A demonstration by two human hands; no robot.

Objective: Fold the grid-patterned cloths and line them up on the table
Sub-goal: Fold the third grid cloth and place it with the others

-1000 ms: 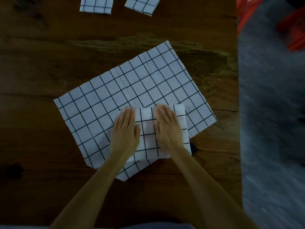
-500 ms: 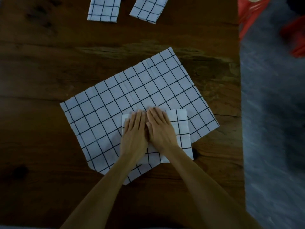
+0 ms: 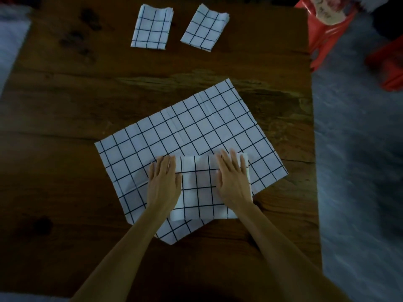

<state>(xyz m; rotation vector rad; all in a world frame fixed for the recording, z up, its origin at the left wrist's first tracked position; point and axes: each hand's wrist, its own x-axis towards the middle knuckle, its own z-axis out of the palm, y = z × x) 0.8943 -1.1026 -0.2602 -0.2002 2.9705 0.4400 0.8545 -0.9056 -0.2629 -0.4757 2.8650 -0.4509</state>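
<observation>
Presently, two folded white black-grid cloths point(image 3: 152, 27) point(image 3: 205, 27) lie side by side at the dark wooden table's point(image 3: 65, 110) far edge. Left hand point(image 3: 163, 182) and right hand point(image 3: 234, 179) press flat-fingered, gripping nothing, on a third folded cloth point(image 3: 199, 188) atop one unfolded grid cloth point(image 3: 192, 131) at the table's middle; placing and that last fold remain.

A plain domestic or informal dining space, judging by the worn, knotty dark wooden counter point(image 3: 65, 94), the rough grey concrete-like floor point(image 3: 357, 171) right of it and red plastic seating point(image 3: 322, 33) beyond its far right corner.
</observation>
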